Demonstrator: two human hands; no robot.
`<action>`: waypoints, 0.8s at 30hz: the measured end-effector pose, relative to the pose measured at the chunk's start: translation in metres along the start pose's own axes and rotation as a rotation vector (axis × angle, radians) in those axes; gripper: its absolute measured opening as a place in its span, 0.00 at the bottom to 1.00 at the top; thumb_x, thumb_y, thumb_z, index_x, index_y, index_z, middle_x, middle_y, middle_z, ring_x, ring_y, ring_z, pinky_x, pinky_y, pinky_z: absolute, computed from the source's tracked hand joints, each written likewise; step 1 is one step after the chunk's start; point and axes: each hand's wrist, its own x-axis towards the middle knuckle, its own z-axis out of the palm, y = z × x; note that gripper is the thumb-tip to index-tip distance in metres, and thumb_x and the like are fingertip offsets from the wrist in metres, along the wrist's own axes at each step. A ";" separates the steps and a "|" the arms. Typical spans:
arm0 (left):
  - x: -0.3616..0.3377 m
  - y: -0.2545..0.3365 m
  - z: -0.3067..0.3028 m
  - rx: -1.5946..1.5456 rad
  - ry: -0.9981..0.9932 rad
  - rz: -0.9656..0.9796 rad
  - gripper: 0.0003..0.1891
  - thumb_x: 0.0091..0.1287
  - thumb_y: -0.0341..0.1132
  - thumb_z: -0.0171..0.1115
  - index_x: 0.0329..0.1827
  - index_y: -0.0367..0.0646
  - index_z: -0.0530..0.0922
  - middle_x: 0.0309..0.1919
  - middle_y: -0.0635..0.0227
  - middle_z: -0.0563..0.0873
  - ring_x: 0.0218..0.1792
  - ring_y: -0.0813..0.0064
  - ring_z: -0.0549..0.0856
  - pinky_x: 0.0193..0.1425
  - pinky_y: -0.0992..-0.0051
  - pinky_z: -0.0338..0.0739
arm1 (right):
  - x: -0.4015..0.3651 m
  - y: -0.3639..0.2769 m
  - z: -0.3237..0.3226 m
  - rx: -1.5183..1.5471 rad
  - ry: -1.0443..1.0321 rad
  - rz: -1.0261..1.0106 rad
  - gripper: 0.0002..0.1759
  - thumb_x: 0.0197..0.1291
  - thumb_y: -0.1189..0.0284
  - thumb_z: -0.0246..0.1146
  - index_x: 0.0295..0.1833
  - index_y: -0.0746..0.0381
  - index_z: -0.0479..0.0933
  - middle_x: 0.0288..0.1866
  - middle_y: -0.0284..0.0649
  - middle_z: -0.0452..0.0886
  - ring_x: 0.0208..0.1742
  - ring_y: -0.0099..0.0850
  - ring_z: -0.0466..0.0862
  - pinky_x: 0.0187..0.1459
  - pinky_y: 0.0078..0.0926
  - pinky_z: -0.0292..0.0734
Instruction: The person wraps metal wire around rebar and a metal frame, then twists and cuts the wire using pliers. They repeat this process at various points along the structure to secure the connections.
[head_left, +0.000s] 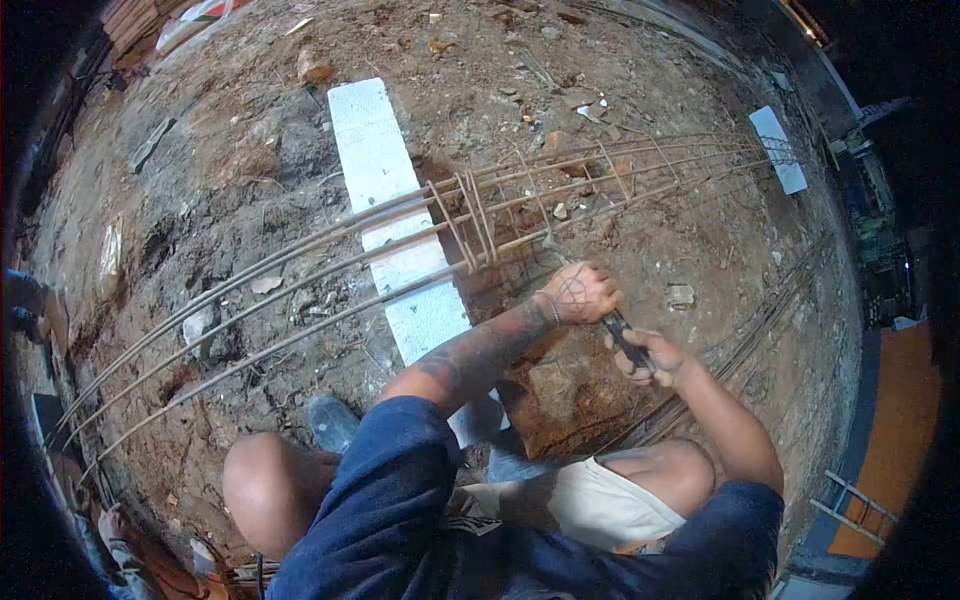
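Observation:
A cage of steel rebar [590,183] runs across the view, long bars with several thin square stirrups [478,215] around them. My left hand [580,292] is closed around the shaft of a long hand tool that looks like pincers [622,338], with dark handles. My right hand [648,358] grips the handle end, lower and to the right. The tool's metal head meets the nearest bar just right of the bunched stirrups. Exactly what the jaws hold is too small to tell.
A white board [375,140] lies under the bars, and a smaller white board [778,150] supports their far right end. Rough soil with stones surrounds them. Loose rods [770,310] lie at right, near an orange panel [890,440]. Another person's hand [112,525] shows at lower left.

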 end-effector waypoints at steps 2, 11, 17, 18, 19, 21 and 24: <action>-0.003 0.002 -0.006 -0.006 0.023 0.019 0.06 0.51 0.36 0.59 0.29 0.45 0.74 0.25 0.68 0.79 0.31 0.68 0.82 0.34 0.69 0.77 | 0.004 0.001 0.010 -0.021 0.088 0.053 0.15 0.63 0.56 0.59 0.38 0.55 0.66 0.17 0.26 0.65 0.12 0.18 0.64 0.12 0.18 0.57; -0.001 0.004 -0.011 -0.034 0.071 0.071 0.09 0.51 0.37 0.60 0.32 0.44 0.75 0.31 0.66 0.81 0.36 0.71 0.82 0.39 0.68 0.75 | 0.021 0.019 0.027 -0.518 0.554 -0.001 0.17 0.61 0.55 0.61 0.41 0.56 0.69 0.16 0.30 0.68 0.13 0.19 0.66 0.13 0.22 0.61; 0.023 0.004 0.016 0.011 -0.060 -0.018 0.06 0.49 0.37 0.60 0.20 0.46 0.79 0.21 0.69 0.83 0.28 0.66 0.84 0.30 0.69 0.75 | 0.003 0.009 0.044 -1.470 0.889 -0.266 0.11 0.56 0.71 0.60 0.34 0.71 0.75 0.27 0.56 0.80 0.30 0.46 0.84 0.33 0.44 0.77; 0.018 0.007 0.009 0.004 -0.108 -0.047 0.07 0.49 0.38 0.60 0.17 0.48 0.78 0.17 0.69 0.80 0.25 0.65 0.83 0.27 0.68 0.75 | 0.000 0.008 0.053 -1.355 0.845 -0.303 0.12 0.56 0.70 0.60 0.35 0.70 0.75 0.27 0.55 0.80 0.29 0.45 0.84 0.32 0.43 0.77; 0.016 0.006 0.005 0.000 -0.158 -0.073 0.08 0.49 0.38 0.60 0.14 0.49 0.77 0.13 0.70 0.78 0.22 0.64 0.83 0.24 0.68 0.74 | -0.001 0.007 0.057 -1.237 0.800 -0.341 0.13 0.56 0.68 0.61 0.35 0.70 0.74 0.27 0.54 0.80 0.28 0.45 0.83 0.30 0.41 0.77; 0.000 0.001 0.022 -0.120 0.035 -0.007 0.07 0.49 0.38 0.60 0.16 0.49 0.76 0.14 0.67 0.78 0.22 0.65 0.82 0.23 0.66 0.74 | 0.016 0.029 0.006 -1.395 0.643 -0.435 0.14 0.58 0.64 0.62 0.34 0.66 0.74 0.26 0.48 0.80 0.23 0.38 0.82 0.24 0.35 0.75; -0.003 0.011 0.002 -0.027 -0.100 -0.003 0.06 0.50 0.39 0.59 0.20 0.49 0.75 0.15 0.67 0.77 0.23 0.66 0.82 0.26 0.65 0.75 | 0.023 0.021 -0.015 -0.050 -0.008 0.062 0.18 0.58 0.56 0.63 0.30 0.59 0.74 0.24 0.36 0.78 0.18 0.23 0.76 0.20 0.23 0.70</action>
